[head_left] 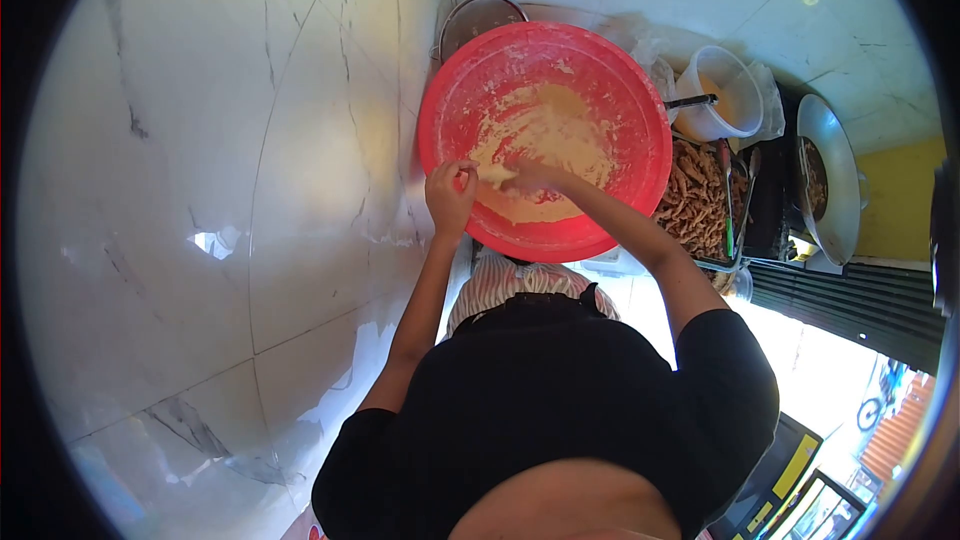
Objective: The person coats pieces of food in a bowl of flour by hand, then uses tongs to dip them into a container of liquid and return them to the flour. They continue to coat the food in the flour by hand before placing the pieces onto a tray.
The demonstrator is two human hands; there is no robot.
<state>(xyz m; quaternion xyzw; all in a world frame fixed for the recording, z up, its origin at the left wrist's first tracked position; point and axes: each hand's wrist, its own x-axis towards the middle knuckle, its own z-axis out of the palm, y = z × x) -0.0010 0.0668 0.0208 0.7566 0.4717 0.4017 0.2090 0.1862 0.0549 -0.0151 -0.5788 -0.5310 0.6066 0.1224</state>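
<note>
A large red basin (pixel 645 165) holds pale yellowish flour (pixel 560 135), with some of it smeared up the inner wall. My left hand (pixel 452 192) is at the basin's near left rim, its fingers pinched around one end of a pale floured piece (pixel 495 174). Inside the basin, my right hand (pixel 528 178) is at the other end of that piece, blurred by motion; how its fingers are set cannot be made out.
Right of the basin are a tray of browned fried strips (pixel 695 202) with tongs, a clear plastic tub (pixel 722 90) and a large metal pan (pixel 835 180). A tiled wall (pixel 200 190) runs along the left.
</note>
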